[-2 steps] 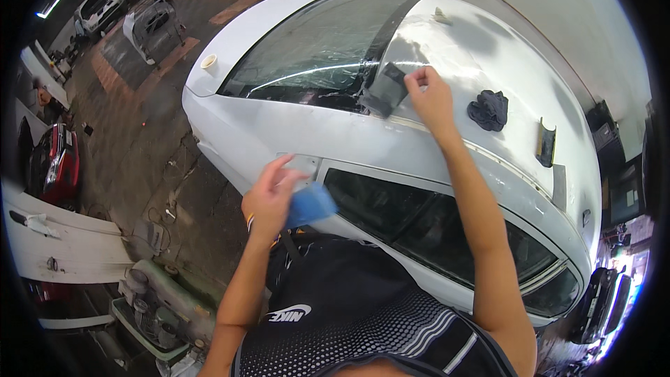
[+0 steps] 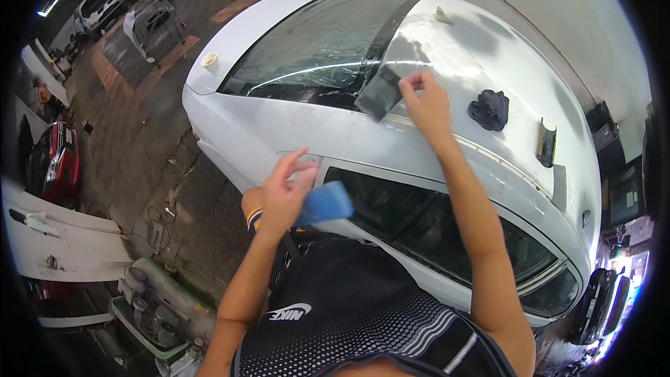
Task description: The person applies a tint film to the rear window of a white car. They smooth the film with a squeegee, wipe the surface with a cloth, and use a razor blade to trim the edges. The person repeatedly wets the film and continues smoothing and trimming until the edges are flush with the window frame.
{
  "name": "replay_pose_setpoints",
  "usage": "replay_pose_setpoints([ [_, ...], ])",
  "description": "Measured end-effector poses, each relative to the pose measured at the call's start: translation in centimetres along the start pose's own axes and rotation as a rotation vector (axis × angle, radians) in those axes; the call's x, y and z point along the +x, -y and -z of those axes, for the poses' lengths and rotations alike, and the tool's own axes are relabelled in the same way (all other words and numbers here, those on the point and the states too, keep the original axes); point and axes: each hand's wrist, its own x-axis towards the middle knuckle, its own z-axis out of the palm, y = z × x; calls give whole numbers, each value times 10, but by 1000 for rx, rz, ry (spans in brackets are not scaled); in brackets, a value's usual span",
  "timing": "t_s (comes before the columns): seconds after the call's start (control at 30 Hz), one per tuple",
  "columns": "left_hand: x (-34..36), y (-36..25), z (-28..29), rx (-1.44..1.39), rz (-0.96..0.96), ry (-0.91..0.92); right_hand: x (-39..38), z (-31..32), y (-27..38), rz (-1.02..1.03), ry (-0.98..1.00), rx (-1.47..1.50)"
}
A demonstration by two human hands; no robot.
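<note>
My right hand (image 2: 423, 101) pinches a dark grey rectangular sheet (image 2: 378, 96) by its edge, over the seam between the white car's glass and the roof panel (image 2: 453, 56). My left hand (image 2: 289, 185), lower and slightly blurred, has its upper fingers partly spread and holds a blue flat rectangular block (image 2: 324, 202) in its lower fingers, above the car's side near the window (image 2: 377, 202). The block is motion-blurred and its exact grip is hidden. A black crumpled cloth (image 2: 488, 108) lies on the roof to the right of my right hand.
A white cup (image 2: 209, 61) stands on the car's left panel. A dark curved piece (image 2: 546, 143) and a grey strip (image 2: 559, 188) lie on the roof. At left are a red car (image 2: 56, 160), loose white panels (image 2: 66, 244) and a green plastic bin (image 2: 150, 321).
My left hand has moved right and slightly up with the blue block. My right hand has shifted a little left, and the dark sheet with it.
</note>
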Motion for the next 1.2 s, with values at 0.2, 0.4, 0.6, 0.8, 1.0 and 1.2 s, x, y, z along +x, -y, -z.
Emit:
replay_pose_setpoints([
  [0.2, 17, -12, -61, 572, -279, -27, -99, -39, 25, -66, 103, 317],
  [0.4, 24, 14, -57, 453, -385, -65, -124, -37, 24, -415, 370, 882],
  [0.6, 24, 6, -56, 250, -187, -72, -125, -33, 27, -470, 316, 749],
  [0.8, 17, 9, -54, 169, -1, -94, -120, -37, 17, -451, 352, 554],
  [1.0, 33, 20, -30, -141, 169, -129, -120, -31, 7, -606, 404, 946],
  [1.2, 37, 13, -21, -404, 505, -92, -122, -32, 5, -695, 370, 1132],
])
